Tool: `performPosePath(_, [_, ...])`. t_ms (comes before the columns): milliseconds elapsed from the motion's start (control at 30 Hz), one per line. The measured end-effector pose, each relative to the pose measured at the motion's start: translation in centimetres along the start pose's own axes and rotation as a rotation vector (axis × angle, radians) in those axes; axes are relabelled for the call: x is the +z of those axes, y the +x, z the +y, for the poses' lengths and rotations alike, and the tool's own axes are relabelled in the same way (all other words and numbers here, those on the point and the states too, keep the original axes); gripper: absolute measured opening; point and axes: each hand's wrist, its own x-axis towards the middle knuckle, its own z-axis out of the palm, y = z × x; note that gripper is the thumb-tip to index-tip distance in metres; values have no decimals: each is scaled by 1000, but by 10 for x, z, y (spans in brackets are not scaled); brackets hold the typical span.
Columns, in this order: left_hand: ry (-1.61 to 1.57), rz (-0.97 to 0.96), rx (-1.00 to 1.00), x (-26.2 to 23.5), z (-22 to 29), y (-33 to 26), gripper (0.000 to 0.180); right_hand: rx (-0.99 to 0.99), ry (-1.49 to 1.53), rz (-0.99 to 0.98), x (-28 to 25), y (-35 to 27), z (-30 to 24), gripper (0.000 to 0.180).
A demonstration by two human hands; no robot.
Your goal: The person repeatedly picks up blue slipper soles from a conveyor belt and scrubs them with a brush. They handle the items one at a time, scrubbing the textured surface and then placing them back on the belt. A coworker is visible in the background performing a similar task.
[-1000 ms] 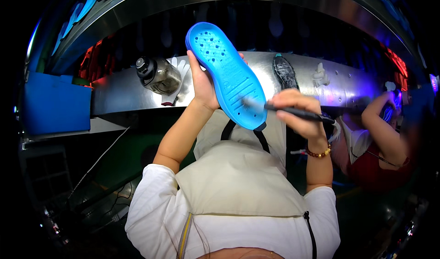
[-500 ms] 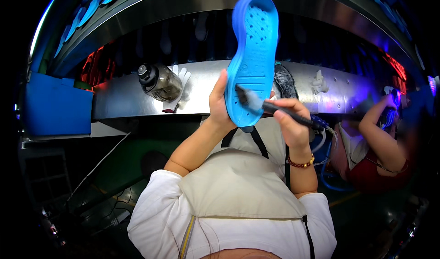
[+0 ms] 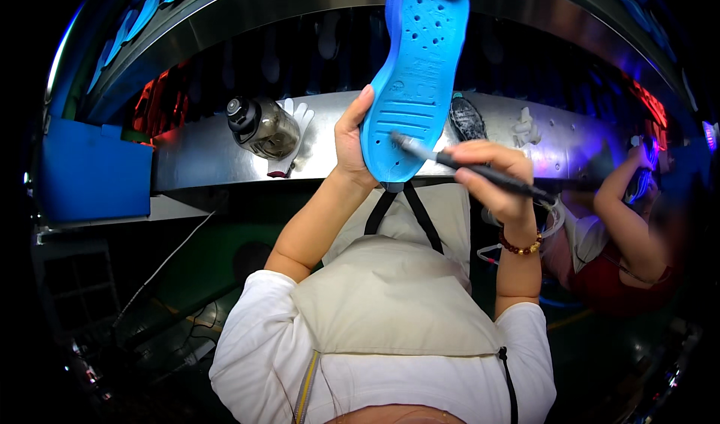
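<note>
A bright blue shoe sole (image 3: 422,71) is held up over the metal ledge, its hollow side with holes and ridges facing me. My left hand (image 3: 354,135) grips its left edge, thumb along the rim and the other fingers hidden behind. In my right hand (image 3: 499,173) is a black-handled brush (image 3: 480,170), pinched between thumb and fingers. The brush's blurred head lies over the lower part of the sole, just below the ridges. A tube runs near the brush's rear end beside my wrist.
On the metal ledge (image 3: 217,158) stand a dark translucent bottle (image 3: 266,129) and a white glove (image 3: 301,116). Right of the sole lie a black shoe-shaped piece (image 3: 467,116) and a crumpled white item (image 3: 526,128). A co-worker's arm (image 3: 624,199) is at the right. A blue box (image 3: 94,173) stands left.
The sole has moved up and slightly right with my left hand. My right hand has shifted right and a little up, and the brush head now looks thinner and blurred.
</note>
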Motion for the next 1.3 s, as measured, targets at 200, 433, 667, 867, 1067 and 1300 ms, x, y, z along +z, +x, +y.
performPosePath(200, [111,-13,-64,-2,8,7,60,-70,-112,-77,1,1,0,18])
performPosePath(433, [20,-23,-390,2,24,5,50,-129,-91,-348,2,-5,-19,20])
performPosePath(667, [680,71,-662,14,26,0,52,12,-248,-648,-17,-3,-17,20])
performPosePath(867, [985,41,-824,11,30,-3,59,10,-324,-673,-24,-13,-10,18])
performPosePath(1067, [935,29,-791,20,44,-9,60,79,-205,-488,-40,-6,-6,20])
performPosePath(1300, [914,58,-729,21,53,-19,62,184,-202,-434,-56,-3,-2,23])
